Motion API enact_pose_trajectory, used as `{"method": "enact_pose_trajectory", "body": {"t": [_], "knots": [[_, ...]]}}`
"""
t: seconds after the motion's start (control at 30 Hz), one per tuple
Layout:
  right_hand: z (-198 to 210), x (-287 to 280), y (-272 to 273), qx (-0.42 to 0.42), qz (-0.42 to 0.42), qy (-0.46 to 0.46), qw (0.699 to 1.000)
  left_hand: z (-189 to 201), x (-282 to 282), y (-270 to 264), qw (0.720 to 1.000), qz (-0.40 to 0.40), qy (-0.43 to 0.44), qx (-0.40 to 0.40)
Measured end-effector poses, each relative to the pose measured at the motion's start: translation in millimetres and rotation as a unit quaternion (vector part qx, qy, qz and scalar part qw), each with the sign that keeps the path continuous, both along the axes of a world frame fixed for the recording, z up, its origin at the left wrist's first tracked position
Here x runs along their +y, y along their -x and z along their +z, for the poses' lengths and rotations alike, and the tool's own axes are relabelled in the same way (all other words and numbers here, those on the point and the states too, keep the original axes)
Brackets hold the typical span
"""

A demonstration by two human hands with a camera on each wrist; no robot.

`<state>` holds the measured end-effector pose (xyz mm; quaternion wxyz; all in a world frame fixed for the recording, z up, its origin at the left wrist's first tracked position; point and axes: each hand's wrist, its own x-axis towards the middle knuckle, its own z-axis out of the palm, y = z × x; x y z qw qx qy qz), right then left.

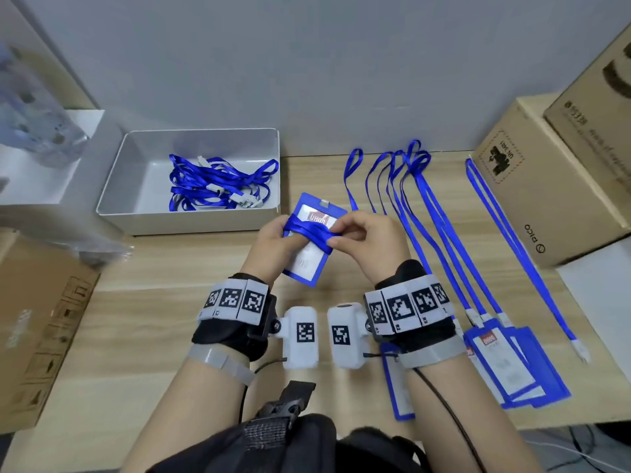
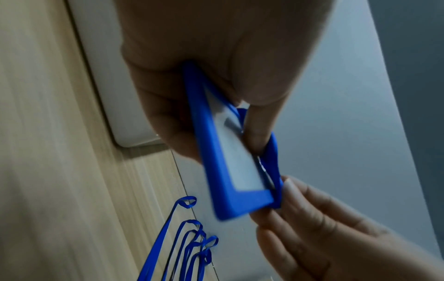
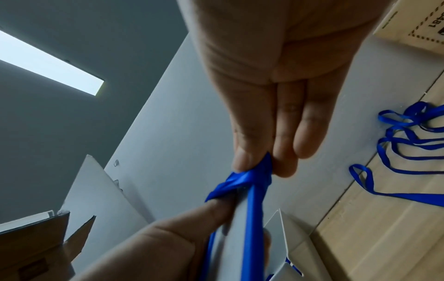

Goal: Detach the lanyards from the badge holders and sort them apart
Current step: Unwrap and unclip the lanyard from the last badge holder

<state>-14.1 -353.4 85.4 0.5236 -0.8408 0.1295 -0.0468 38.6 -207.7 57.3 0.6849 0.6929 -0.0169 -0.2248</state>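
Badge holder hangs above the bench, just right of the tray, gripped by the left hand for steadiness; the right hand pinches its wrapped lanyard, probably unwinding it toward the clip.

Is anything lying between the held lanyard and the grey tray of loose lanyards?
Nothing visible does. The blue lanyard is wound around the blue badge holder; bare wooden tabletop separates it from the grey tray.
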Motion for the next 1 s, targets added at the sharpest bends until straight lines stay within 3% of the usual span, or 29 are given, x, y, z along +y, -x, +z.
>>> {"method": "enact_pose_trajectory", "body": {"t": [0.2, 0.33, 0.5, 0.57, 0.63, 0.73, 1.0], "knots": [[1, -2, 7, -0.019, 0.014, -0.012, 1.0, -6, -3, 8, 0.998, 0.002, -0.019, -0.066], [3, 1, 6, -0.038, -0.008, -0.142, 0.989, -6, 0, 7, 0.997, -0.006, -0.023, -0.08], [12, -2, 2, -0.059, -0.091, -0.391, 0.914, -1, 11, 5, 0.993, -0.065, -0.061, -0.072], [16, -2, -1, -0.074, -0.104, -0.44, 0.889, -5, 16, 2, 0.985, -0.095, -0.107, -0.1], [21, -2, -5, -0.101, -0.1, -0.449, 0.882, -9, 23, 1, 0.978, -0.096, -0.142, -0.116], [25, -3, -6, -0.115, -0.083, -0.45, 0.882, -9, 32, 2, 0.982, -0.073, -0.127, -0.116], [14, -12, -1, -0.083, -0.111, -0.39, 0.91, -6, 50, -2, 0.992, 0.005, -0.077, -0.103]]}}
